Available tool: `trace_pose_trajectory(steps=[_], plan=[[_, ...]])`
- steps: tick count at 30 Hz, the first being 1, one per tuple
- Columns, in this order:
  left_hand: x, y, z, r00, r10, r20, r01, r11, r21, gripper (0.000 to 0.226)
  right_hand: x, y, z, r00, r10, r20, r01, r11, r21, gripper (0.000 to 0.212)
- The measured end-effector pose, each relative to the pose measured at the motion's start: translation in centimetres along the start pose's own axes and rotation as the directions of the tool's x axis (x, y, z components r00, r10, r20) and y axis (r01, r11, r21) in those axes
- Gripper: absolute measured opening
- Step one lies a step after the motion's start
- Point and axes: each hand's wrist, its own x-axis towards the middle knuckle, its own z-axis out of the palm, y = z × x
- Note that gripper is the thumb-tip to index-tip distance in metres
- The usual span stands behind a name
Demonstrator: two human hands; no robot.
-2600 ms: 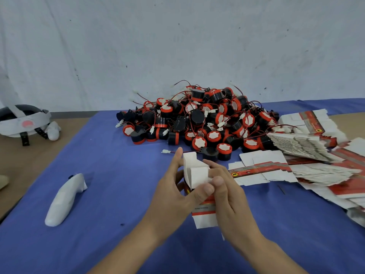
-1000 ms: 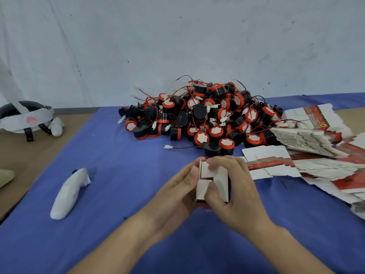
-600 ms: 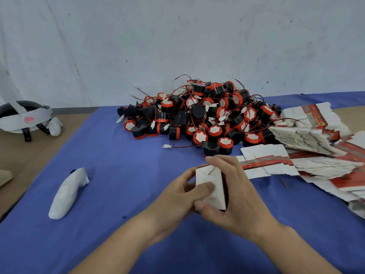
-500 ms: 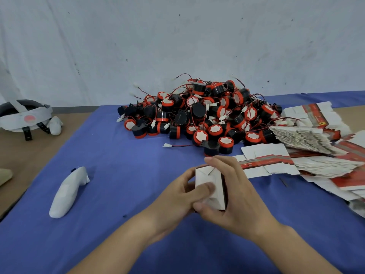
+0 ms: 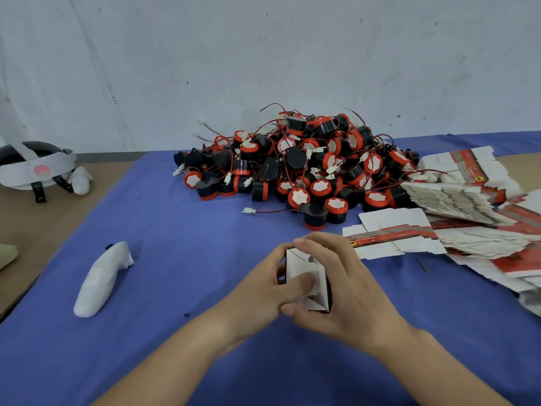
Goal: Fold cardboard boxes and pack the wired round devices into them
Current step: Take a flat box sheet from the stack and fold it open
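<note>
Table (image 5: pixel 205 230), covered in blue cloth. At 9 o'clock, off the cloth, a white headset (image 5: pixel 32 168) lies idle. At 8 o'clock a white controller (image 5: pixel 102 278) lies on the cloth, clear of the work.

At 6 o'clock, nearest the person, the left hand (image 5: pixel 257 291) grips the left side of a small white box (image 5: pixel 297 260), thumb pressed on an end flap. The right hand (image 5: pixel 351 288) clasps the box's right side, fingers curled over its far edge. Whether the box touches the cloth cannot be told.

At 12 o'clock the heap of round devices (image 5: pixel 304 168), red and black with red wires, sits well apart from the hands. At 3 o'clock the flat blanks (image 5: pixel 468 227) lie in a loose fanned stack.

Assessment: the step in hand is closing one end of the box, and the flap looks not fully seated. No device shows inside. The next move calls for tucking the flap flush, turning the open end up, and freeing one hand to reach toward 12 o'clock, with the wire gathered clear of the flaps.
</note>
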Motion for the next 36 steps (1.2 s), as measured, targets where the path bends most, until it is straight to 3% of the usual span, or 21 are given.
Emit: trace_pose_trajectory(steps=[5,12,20,23,25,27,28,30,32,34,36], plan=[[-0.1,0.1,-0.2,1.000,-0.010,-0.011,0.010,1.000,-0.010,0.034,-0.1,-0.1,0.3,1.000,-0.009,0.014,0.010,1.000,-0.011,0.070],[-0.2,1.0,-1.5,0.996,-0.052,0.078,0.080,0.906,-0.416,0.044,-0.1,0.6,-0.5,0.994,0.101,0.036,-0.105,0.984,0.141,0.066],[0.0,0.9,-1.7,0.998,-0.026,0.057,0.049,0.887,-0.458,0.051,-0.2,0.8,-0.5,0.987,0.092,0.133,-0.111,0.984,0.141,0.069],[0.0,0.8,-1.9,0.998,-0.023,0.050,0.042,0.902,-0.429,0.051,-0.2,1.0,-0.5,0.969,0.113,0.218,-0.133,0.988,0.080,0.074],[0.2,0.6,-2.1,1.000,-0.009,-0.010,0.005,0.948,-0.319,0.050,-0.4,1.4,-0.3,0.945,0.143,0.295,-0.160,0.987,0.035,0.080],[0.5,0.3,-2.4,0.990,0.073,-0.124,-0.075,0.997,-0.013,0.047,-0.5,1.8,0.0,0.902,0.198,0.384,-0.226,0.974,0.027,0.086],[0.6,0.1,-2.5,0.974,0.156,-0.163,-0.125,0.974,0.188,0.048,-0.5,2.0,0.1,0.878,0.230,0.419,-0.280,0.958,0.061,0.089],[0.6,0.1,-2.5,0.940,0.316,-0.132,-0.180,0.784,0.594,0.058,-0.6,2.3,0.3,0.853,0.277,0.443,-0.392,0.900,0.191,0.087],[0.4,-0.2,-2.6,0.928,0.371,-0.020,-0.177,0.487,0.855,0.073,-0.6,2.5,0.6,0.850,0.322,0.417,-0.457,0.843,0.282,0.079],[0.5,-1.0,-2.7,0.936,0.337,0.103,-0.190,0.237,0.953,0.085,-0.5,2.8,0.9,0.827,0.386,0.409,-0.521,0.800,0.298,0.073],[0.7,-1.4,-2.4,0.949,0.259,0.179,-0.211,0.099,0.972,0.087,-0.5,3.2,1.2,0.797,0.423,0.431,-0.562,0.781,0.273,0.073]])
